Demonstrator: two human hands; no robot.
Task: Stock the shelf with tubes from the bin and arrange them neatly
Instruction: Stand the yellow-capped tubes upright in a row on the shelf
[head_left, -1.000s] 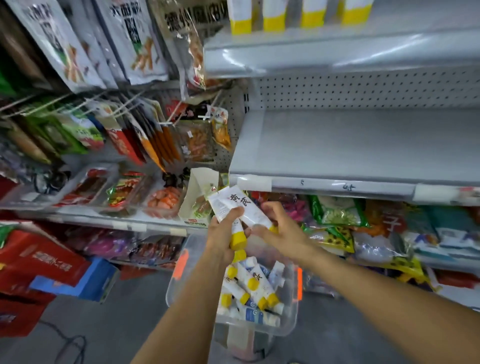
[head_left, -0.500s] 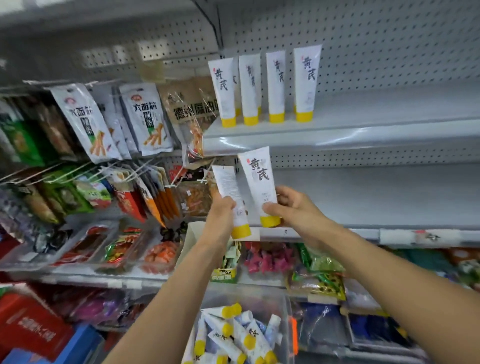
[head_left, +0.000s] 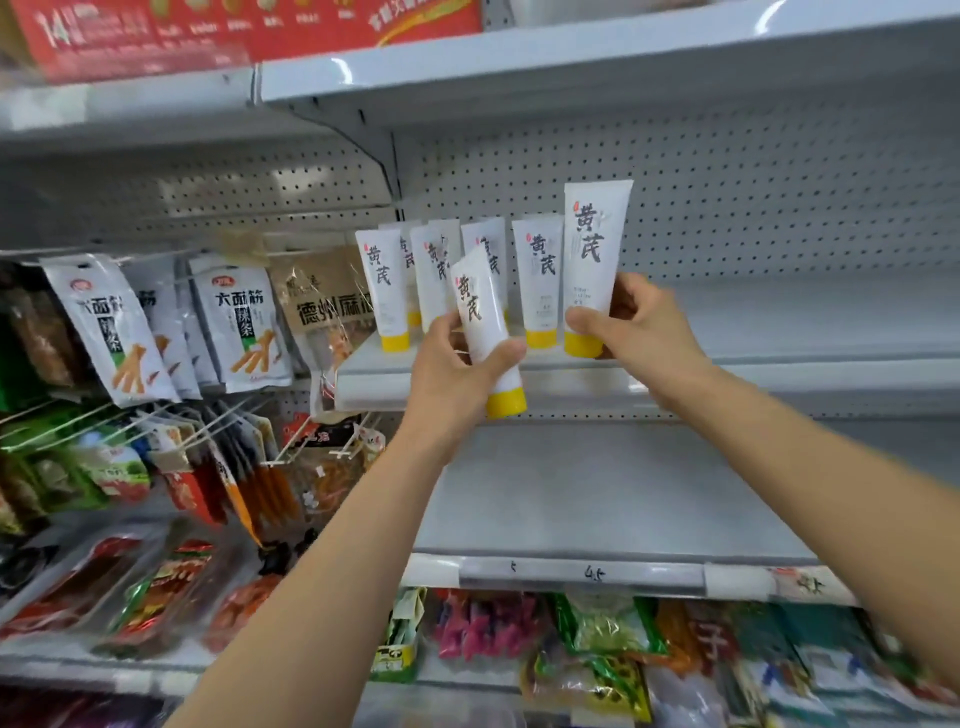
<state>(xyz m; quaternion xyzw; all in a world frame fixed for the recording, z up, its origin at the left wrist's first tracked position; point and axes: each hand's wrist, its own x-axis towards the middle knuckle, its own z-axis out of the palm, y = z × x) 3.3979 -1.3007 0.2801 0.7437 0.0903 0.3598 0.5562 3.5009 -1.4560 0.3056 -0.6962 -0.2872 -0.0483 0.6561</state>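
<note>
Grips with the left hand (head_left: 457, 369) a white, yellow-capped tube (head_left: 480, 317), tilted and cap down, in the air just before the front edge of the shelf (head_left: 779, 338). Pinches with the right hand (head_left: 644, 327) a second tube (head_left: 595, 244), upright, cap down at the shelf surface, contact unclear, just right of the standing tubes (head_left: 540, 280) rowed at the shelf's left end. Has, further left, snack packets (head_left: 244, 322) hanging on hooks.

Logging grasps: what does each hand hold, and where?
Left hand grips a tilted tube at mid-body; right hand grips an upright tube low on its body.
</note>
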